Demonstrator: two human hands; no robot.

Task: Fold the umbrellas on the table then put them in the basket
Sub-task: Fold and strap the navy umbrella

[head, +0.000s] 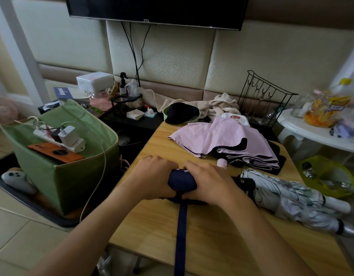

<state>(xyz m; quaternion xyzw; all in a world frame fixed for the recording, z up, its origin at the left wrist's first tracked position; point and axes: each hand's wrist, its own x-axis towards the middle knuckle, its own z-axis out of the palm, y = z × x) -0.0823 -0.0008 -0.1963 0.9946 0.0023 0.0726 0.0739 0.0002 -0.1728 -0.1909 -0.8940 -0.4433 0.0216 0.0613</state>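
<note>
A navy blue umbrella (182, 182) lies rolled up on the wooden table (212, 232), its long strap (181, 232) hanging toward me over the front edge. My left hand (152, 176) grips its left side and my right hand (208, 182) grips its right side. A pink umbrella (228, 140) lies loosely spread at the far side of the table. A white patterned umbrella (291, 200) lies collapsed at the right. A green fabric basket (72, 176) stands on the floor to the left.
The green basket holds a power strip (58, 136), a charger and an orange phone (54, 152). A black wire rack (265, 96), towels and a black cap (182, 112) sit behind the table. A white side table (319, 132) and a yellow bin (327, 176) stand right.
</note>
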